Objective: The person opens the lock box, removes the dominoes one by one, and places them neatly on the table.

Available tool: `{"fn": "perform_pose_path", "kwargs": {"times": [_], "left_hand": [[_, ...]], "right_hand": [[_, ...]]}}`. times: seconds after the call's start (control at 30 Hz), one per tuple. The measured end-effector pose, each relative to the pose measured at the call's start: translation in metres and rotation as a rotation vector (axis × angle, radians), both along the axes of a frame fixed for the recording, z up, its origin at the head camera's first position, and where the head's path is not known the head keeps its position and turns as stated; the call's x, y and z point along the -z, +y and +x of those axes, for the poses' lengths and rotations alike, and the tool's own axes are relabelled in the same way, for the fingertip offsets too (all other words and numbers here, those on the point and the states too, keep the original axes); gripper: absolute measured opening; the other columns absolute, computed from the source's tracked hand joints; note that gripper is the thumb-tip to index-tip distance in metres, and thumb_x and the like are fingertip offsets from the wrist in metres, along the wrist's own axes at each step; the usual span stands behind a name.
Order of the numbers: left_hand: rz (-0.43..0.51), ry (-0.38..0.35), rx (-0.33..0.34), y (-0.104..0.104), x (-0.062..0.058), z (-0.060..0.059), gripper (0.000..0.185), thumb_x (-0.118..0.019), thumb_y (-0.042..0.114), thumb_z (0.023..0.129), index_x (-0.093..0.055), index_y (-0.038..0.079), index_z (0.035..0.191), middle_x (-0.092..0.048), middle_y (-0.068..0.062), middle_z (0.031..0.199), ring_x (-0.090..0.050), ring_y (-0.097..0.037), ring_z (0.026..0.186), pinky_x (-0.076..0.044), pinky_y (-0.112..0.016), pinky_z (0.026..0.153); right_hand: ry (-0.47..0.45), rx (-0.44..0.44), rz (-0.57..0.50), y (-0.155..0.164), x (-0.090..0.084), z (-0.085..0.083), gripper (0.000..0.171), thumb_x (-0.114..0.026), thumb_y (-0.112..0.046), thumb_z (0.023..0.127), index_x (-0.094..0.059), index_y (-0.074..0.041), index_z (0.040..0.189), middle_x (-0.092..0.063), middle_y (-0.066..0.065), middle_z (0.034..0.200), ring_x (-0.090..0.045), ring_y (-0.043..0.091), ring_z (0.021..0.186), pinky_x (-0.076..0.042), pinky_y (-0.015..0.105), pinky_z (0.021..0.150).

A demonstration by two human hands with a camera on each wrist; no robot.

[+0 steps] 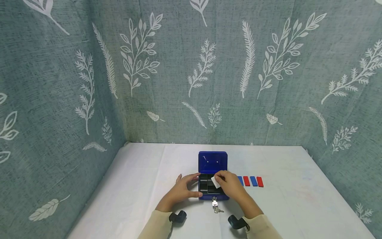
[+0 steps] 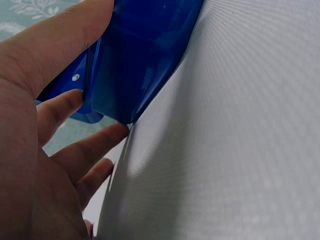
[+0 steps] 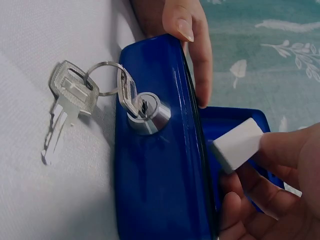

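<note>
A small blue cash box stands open on the white table, lid raised, with a black tray inside. My left hand grips the box's left side, thumb on top and fingers along the wall. My right hand pinches a white block over the tray; the right wrist view shows the block held above the box's rim. A key sits in the front lock, with another key hanging on the ring.
Red and blue flat blocks lie in a row right of the box. Teal leaf-print cloth walls the table on three sides. The table is covered in white cloth.
</note>
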State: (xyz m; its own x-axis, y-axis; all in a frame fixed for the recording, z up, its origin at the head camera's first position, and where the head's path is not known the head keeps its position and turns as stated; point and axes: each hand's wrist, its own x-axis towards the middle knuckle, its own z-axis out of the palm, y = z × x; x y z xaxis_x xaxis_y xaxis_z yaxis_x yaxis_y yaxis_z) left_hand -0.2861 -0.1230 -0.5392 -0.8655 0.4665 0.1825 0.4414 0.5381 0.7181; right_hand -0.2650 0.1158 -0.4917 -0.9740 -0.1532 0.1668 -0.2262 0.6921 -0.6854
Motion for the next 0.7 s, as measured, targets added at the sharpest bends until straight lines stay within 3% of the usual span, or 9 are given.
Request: {"fn": "perform_pose_path", "kwargs": {"times": [0.37, 0.5, 0.7], "left_hand": [[-0.003, -0.003, -0.004, 0.000, 0.001, 0.000, 0.085, -0.081, 0.050, 0.073, -0.049, 0.015, 0.144, -0.059, -0.004, 0.134, -0.046, -0.024, 0.132, 0.001, -0.062, 0.113], [-0.007, -0.001, -0.006, 0.000, 0.002, 0.000, 0.086, -0.080, 0.051, 0.072, -0.049, 0.015, 0.144, -0.059, -0.004, 0.134, -0.046, -0.024, 0.131, 0.001, -0.062, 0.113], [-0.012, 0.001, -0.004, 0.000, 0.002, -0.001, 0.085, -0.080, 0.050, 0.073, -0.049, 0.015, 0.144, -0.059, -0.005, 0.134, -0.046, -0.025, 0.132, 0.001, -0.063, 0.112]], "right_hand": [[-0.002, 0.016, -0.091, 0.007, 0.001, -0.001, 0.014, -0.056, -0.021, 0.100, -0.065, -0.010, 0.104, -0.060, -0.002, 0.082, -0.056, 0.012, 0.067, -0.049, 0.030, 0.064], [-0.011, 0.015, -0.102, 0.010, 0.002, -0.003, 0.014, -0.057, -0.021, 0.099, -0.066, -0.010, 0.104, -0.059, -0.002, 0.080, -0.054, 0.012, 0.068, -0.048, 0.030, 0.063], [-0.025, -0.007, -0.105, 0.012, 0.000, -0.001, 0.015, -0.060, -0.018, 0.098, -0.067, -0.009, 0.107, -0.063, 0.000, 0.091, -0.055, 0.016, 0.076, -0.050, 0.031, 0.066]]}}
